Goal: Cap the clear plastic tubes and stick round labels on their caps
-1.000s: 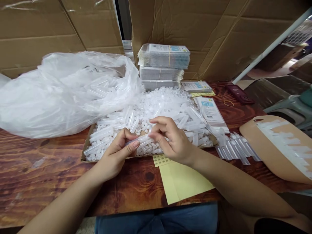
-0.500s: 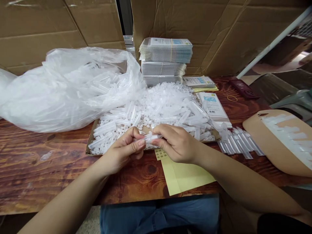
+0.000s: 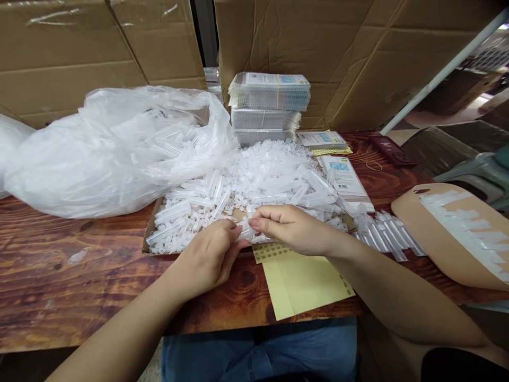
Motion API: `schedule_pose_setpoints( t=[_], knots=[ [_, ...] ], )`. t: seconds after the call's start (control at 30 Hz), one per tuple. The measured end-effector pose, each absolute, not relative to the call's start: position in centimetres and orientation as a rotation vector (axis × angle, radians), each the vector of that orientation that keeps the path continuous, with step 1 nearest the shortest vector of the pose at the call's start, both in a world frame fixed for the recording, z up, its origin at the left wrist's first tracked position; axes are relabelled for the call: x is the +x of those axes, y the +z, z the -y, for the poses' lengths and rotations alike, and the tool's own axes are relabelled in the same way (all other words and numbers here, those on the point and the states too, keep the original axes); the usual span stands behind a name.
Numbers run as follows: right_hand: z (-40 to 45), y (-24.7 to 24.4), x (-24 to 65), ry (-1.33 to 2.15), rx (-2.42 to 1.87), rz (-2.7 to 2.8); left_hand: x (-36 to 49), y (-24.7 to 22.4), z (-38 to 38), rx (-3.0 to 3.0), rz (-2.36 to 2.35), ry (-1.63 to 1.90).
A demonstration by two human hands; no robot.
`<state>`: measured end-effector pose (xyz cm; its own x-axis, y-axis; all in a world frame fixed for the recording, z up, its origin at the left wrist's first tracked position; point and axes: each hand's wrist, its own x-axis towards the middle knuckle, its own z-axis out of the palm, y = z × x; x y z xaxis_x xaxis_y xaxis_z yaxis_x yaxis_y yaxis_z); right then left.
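Observation:
Over the front edge of a shallow cardboard tray [image 3: 148, 240], my left hand [image 3: 210, 253] is closed on a clear plastic tube [image 3: 245, 231]. My right hand [image 3: 288, 227] meets it from the other side, thumb and forefinger pinched at the tube's end. Whether a cap sits in that pinch is too small to make out. Behind the fingers the tray is heaped with small translucent caps [image 3: 262, 162] and loose tubes [image 3: 173, 212]. Yellow sticker sheets [image 3: 306, 284] with small round stickers lie under my right wrist.
A large plastic bag [image 3: 99, 159] of tubes lies at the left. Banded card stacks [image 3: 270, 93] stand behind the tray, with more cards [image 3: 345, 180] at its right. Finished-looking tubes [image 3: 392, 236] lie in a row beside a tan bin [image 3: 445, 254].
My left hand has turned, its back now facing up, and the tube has tilted between the hands. My right hand's fingers have shifted along the tube's end. The view has moved slightly.

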<state>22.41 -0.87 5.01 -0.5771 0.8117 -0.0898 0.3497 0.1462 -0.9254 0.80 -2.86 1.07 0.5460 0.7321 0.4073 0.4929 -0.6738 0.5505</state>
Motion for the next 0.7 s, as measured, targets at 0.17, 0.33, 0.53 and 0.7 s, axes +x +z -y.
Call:
schedule_pose_setpoints(
  t=[0.17,0.33,0.53,0.7],
  knots=[
    [-1.3,5.9,24.8,0.956,-1.214,2.008,-0.7,1.9,1.1,2.564,-1.243,0.886],
    [-6.1,3.7,29.0,0.350,-1.340,1.970,-2.9,2.6,-0.7,2.680,-1.615,0.109],
    [-7.9,2.4,30.3,0.085,-1.402,2.147,-2.7,2.2,-0.7,2.636,-1.656,0.033],
    [-5.2,4.3,25.3,-0.080,-1.114,2.346,-2.7,1.6,-0.8,2.578,-1.642,0.105]
  ],
)
